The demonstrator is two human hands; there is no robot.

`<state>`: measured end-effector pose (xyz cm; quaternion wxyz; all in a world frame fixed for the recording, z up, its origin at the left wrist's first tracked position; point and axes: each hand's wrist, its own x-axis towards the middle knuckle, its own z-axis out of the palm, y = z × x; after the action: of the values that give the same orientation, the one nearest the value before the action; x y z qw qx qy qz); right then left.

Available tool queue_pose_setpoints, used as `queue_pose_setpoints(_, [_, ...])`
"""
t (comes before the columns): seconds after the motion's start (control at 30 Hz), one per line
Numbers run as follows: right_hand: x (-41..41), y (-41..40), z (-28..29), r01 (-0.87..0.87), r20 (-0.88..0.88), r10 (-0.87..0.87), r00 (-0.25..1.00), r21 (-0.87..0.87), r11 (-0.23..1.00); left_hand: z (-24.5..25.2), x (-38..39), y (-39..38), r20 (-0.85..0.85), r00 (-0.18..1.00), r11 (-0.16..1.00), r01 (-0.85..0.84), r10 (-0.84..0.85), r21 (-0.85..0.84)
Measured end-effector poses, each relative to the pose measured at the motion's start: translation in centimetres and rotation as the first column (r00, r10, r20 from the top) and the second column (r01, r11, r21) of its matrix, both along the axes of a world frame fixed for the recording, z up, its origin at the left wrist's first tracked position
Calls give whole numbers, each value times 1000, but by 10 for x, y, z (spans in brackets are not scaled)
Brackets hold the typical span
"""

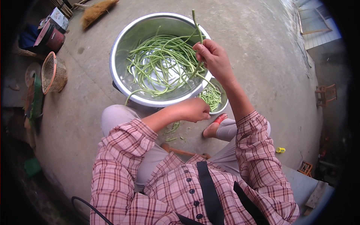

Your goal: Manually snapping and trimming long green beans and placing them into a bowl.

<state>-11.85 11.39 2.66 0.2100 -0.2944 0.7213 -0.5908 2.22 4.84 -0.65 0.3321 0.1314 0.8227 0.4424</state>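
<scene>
My right hand (211,56) is raised at the right rim of a large metal basin (123,92), with a long green bean (197,26) pinched between thumb and fingers; the bean runs above and below the hand. A tangle of long green beans (160,62) lies in the basin, one hanging over its near rim. My left hand (196,109), its fingers curled, is at the near left edge of a smaller metal bowl (225,105). Short cut bean pieces (211,97) fill that bowl. Whether the left fingers hold anything is hidden.
Bean scraps (174,129) lie on the concrete floor between my feet. To the left stand a woven basket (56,73), a dark red bucket (54,39) and a cardboard box (59,18); a straw broom (97,12) lies beyond. A small yellow container (280,150) and wooden stools are on the right.
</scene>
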Motion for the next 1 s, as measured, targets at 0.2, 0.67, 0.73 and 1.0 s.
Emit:
queue_pose_setpoints(0.2, [-2, 55, 52, 130, 439, 74, 895, -417, 900, 9, -20, -13, 319, 768, 668, -640, 555, 379])
queue_pose_setpoints(0.67, [25, 98, 4, 226, 500, 4, 866, -399, 889, 26, -28, -46, 378, 579, 153, -667, 722, 729])
queue_pose_setpoints(0.73, [26, 100, 3, 272, 466, -74, 882, -373, 887, 35, -26, -50, 237, 520, 199, -650, 821, 734])
queue_pose_setpoints(1.0, [42, 96, 5, 203, 402, -60, 914, -323, 924, 26, -30, -72, 90, 433, 190, -561, 897, 806])
